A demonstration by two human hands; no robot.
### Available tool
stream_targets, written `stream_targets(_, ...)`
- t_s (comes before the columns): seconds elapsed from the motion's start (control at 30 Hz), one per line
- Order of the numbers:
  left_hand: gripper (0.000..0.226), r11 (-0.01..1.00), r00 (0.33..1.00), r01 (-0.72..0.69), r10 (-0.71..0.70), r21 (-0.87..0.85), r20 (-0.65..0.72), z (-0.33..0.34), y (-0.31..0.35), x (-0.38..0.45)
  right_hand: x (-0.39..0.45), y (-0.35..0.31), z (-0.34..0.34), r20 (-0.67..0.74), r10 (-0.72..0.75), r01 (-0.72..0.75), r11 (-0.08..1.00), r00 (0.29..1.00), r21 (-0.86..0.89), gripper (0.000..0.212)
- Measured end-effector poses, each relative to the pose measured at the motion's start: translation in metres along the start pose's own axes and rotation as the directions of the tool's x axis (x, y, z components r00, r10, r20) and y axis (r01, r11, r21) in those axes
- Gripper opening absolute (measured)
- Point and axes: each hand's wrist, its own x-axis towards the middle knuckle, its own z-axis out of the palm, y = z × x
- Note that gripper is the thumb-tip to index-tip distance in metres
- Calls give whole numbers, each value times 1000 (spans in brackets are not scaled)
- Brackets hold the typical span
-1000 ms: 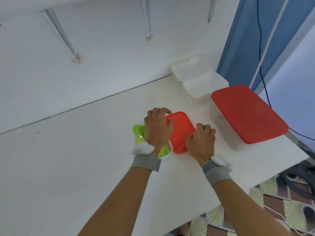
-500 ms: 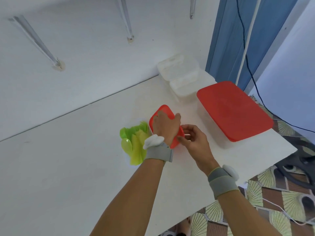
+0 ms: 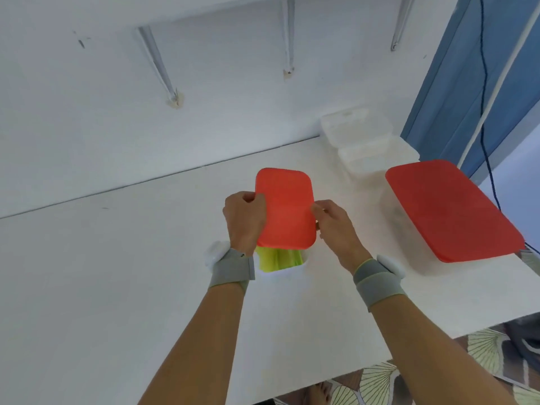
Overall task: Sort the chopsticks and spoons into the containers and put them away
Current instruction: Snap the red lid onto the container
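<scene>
Two hands on one red lid (image 3: 285, 207), head view only. We see the left hand (image 3: 245, 219) gripping the lid's left edge, fingers curled round it, thumb on top. The right hand (image 3: 336, 226) pinches the right edge, fingertips on the rim. Lid sits tilted over a small clear tub (image 3: 280, 266), covering most of it; we can't tell if the far edge is seated. At the near end the tub is uncovered, and green-yellow spoons (image 3: 276, 258) show there, lying inside. Chopsticks: we can't make any out.

Tub stands on the white table (image 3: 117, 287), roughly mid-frame, near the back wall. To its right, well apart, a big tub (image 3: 423, 258) with its own red cover (image 3: 450, 209) fully on; contents too hazy to read. Behind that, against the wall, two white boxes (image 3: 368, 144) stacked or overlapping, lids shut; we can't tell which.

Both wrists carry grey bands (image 3: 232, 271) with a white pod on each. Forearms bare.

Wall above shows three metal brackets (image 3: 159, 68) angled under a shelf. Blue curtain (image 3: 455, 83) at upper right, a dark cable (image 3: 486, 112) and a white cord hanging down it. Patterned floor (image 3: 377, 384) shows past the table's near edge, lower right.
</scene>
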Motion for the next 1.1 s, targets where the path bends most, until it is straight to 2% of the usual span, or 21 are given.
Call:
stream_targets(0.07,21,1000,1000,2,-2,-4,-17,-10,-14,-3,0,-1,10,14,-65,66,995,998,-72,17)
stream_targets(0.17,26,989,994,-49,62,137,-93,-17,-32,-9,-3,0,19,-3,-133,130,972,991,-196,15)
stream_targets(0.3,23,964,990,-92,116,248,-84,-16,-57,-14,-11,9,23,12,-176,170,929,984,-327,21)
stream_targets(0.5,16,917,974,-171,213,361,-81,1,-75,-32,-20,30,27,-51,-272,212,841,961,-497,34)
stream_targets(0.67,16,917,968,-172,225,360,-113,12,-80,-36,-18,38,29,-87,-321,228,815,943,-533,32)
stream_targets(0.8,17,932,966,-155,211,327,-146,16,-83,-34,-12,43,27,-66,-271,203,841,960,-501,32)
stream_targets(1.1,27,960,988,-65,100,272,-118,18,-85,-32,-9,51,24,-57,-287,233,866,956,-442,34)
